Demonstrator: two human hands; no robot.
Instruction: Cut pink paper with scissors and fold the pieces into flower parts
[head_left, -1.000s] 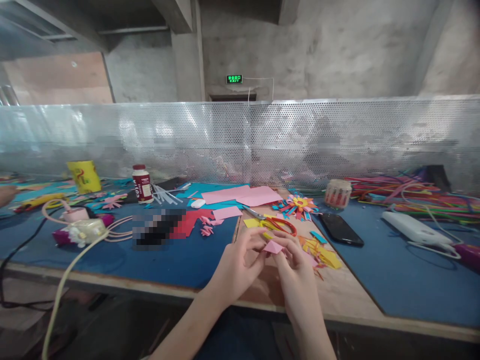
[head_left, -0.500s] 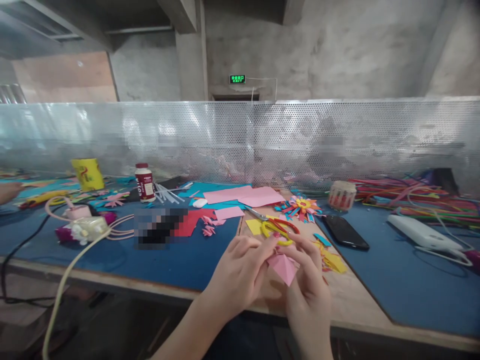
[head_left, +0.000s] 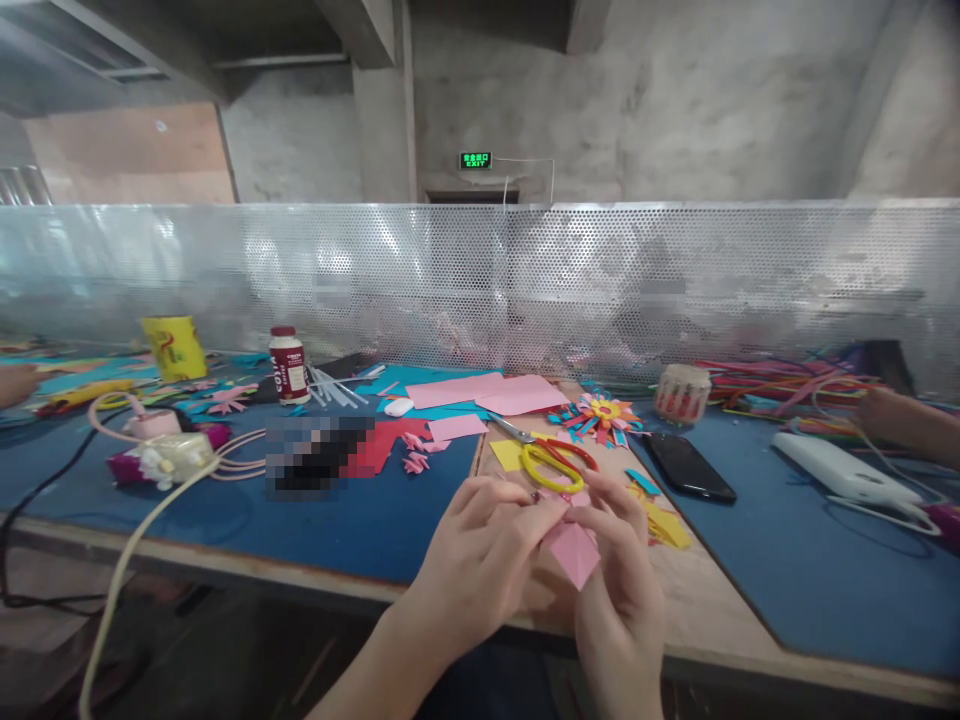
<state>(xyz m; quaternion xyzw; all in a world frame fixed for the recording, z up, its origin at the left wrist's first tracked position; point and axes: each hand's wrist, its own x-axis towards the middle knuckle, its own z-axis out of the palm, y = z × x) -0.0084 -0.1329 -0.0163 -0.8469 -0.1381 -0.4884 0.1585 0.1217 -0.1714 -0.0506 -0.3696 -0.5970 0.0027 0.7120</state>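
pink paper [head_left: 576,556] pinched: left fingers [head_left: 536,523], right fingers [head_left: 611,532] nearly closed

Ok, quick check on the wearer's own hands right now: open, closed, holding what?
Left hand: closed, pinching the pink paper.
Right hand: closed, holding the same paper.

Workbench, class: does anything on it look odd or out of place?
Yes: a dark item beside the red paper is pixelated beyond recognition. The folded pink paper between the left hand and right hand shows no visible damage.
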